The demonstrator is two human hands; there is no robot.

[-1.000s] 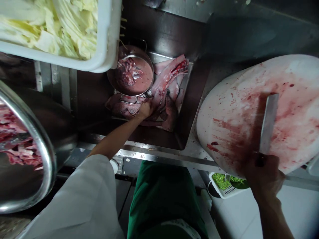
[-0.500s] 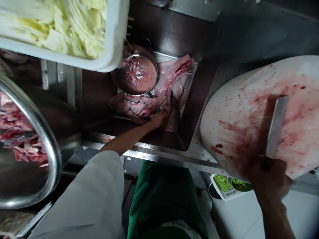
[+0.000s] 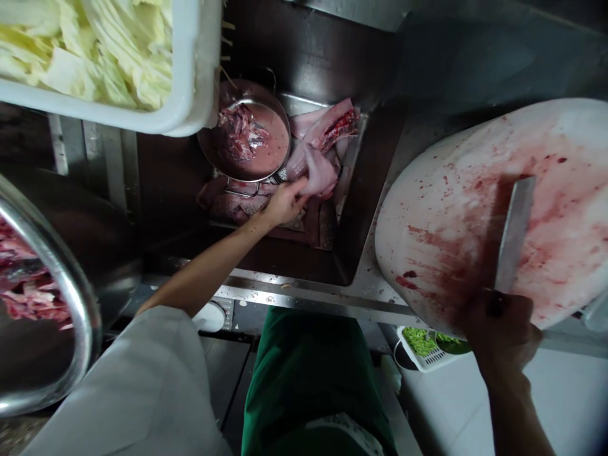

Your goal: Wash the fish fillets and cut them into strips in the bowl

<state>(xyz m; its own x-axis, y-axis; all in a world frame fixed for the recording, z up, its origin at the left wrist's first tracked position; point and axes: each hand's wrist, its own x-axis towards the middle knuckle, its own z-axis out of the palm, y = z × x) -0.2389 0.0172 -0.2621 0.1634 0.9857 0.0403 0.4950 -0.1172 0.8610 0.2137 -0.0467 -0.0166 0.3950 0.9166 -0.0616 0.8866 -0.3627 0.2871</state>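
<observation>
My left hand (image 3: 286, 201) reaches into the sink, its fingers closed on the pale end of a raw fish piece (image 3: 319, 170), which is folded up over itself. Other raw fish pieces (image 3: 240, 208) lie around it on the sink bottom, some with dark skin. Beside them stands a metal pot (image 3: 280, 136) with pinkish liquid and bloody scraps (image 3: 240, 132). Over the near edge of a round white chopping board (image 3: 441, 196), my right hand (image 3: 508, 329) grips a cleaver (image 3: 515, 231) by its handle, blade pointing away from me. Blood smears the board.
A white tub (image 3: 183, 95) of cut cabbage (image 3: 109, 57) juts over the sink's far left corner. To the left is a large steel bowl (image 3: 78, 304) with chopped raw pieces (image 3: 35, 291). The metal sink edge (image 3: 304, 294) runs before me; a basket of chopped greens (image 3: 420, 342) sits low down.
My left hand has taken hold of the long fish piece and lifted its near end, folding it back. The cleaver remains in my right hand over the board. The view has shifted slightly.
</observation>
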